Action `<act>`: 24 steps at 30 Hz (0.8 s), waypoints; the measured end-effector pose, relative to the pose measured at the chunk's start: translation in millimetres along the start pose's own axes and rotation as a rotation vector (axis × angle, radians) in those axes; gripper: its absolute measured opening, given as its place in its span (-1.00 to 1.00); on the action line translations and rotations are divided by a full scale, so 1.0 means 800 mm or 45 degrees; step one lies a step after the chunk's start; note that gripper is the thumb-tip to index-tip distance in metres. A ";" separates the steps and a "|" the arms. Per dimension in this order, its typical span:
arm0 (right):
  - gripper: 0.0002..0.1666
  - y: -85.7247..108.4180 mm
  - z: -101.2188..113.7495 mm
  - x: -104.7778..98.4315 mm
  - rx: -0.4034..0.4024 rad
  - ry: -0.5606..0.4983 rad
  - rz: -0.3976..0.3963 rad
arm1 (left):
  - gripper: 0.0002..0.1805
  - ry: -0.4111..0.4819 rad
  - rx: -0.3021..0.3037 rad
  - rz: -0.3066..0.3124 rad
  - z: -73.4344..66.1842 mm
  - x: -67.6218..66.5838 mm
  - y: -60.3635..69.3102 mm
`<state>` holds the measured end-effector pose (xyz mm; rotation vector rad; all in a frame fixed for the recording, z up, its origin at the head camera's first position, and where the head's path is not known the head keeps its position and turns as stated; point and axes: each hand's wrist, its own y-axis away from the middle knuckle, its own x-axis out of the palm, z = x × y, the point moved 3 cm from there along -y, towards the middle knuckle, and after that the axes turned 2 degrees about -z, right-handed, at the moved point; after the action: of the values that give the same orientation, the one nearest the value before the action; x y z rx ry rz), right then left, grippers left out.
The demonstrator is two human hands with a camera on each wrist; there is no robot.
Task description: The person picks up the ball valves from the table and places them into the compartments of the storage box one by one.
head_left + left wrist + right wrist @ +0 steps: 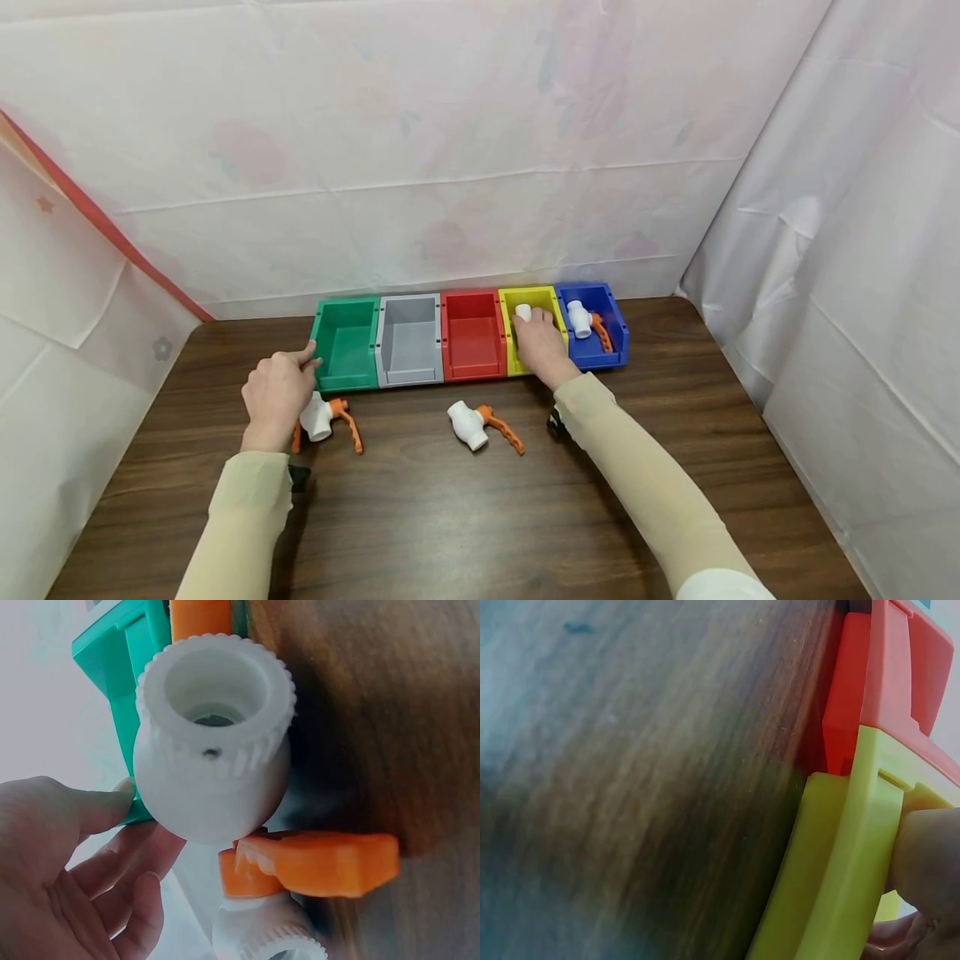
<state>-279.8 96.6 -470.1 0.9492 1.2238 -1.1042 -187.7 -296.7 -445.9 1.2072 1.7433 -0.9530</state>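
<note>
My right hand point(542, 340) reaches down into the yellow bin point(532, 295) and grips a white ball valve point(522, 312). Most of that valve is hidden by the fingers. In the right wrist view, part of the hand point(930, 862) shows behind the yellow bin's front wall. At the left end of the row, my left hand point(277, 392) pinches the side edge of the green bin point(348, 386) between thumb and fingers. Just by that hand lies a white ball valve point(318, 419) with an orange handle. A second orange handle point(297, 437) shows partly behind the wrist.
Between the green and yellow bins stand a grey bin point(409, 377) and a red bin point(474, 371). The blue bin point(600, 362) at the right end holds a ball valve point(580, 320). Another ball valve point(468, 425) lies on the wooden table point(450, 525). White curtains point(450, 125) hang around.
</note>
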 end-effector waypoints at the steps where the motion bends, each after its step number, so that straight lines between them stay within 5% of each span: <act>1: -0.46 -0.001 0.000 0.000 0.002 0.000 0.010 | -0.57 -0.003 0.002 0.001 0.000 -0.001 0.000; 14: -0.33 -0.008 0.005 0.005 0.041 -0.204 0.114 | -0.55 0.001 0.022 -0.023 0.005 -0.004 0.004; 24: -0.26 -0.008 0.011 0.007 0.030 -0.281 0.092 | -0.56 0.012 -0.002 -0.027 0.009 -0.009 0.008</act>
<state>-283.8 86.3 -474.7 0.8581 0.9920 -1.1354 -178.8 -303.7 -443.4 1.1962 1.7673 -0.9595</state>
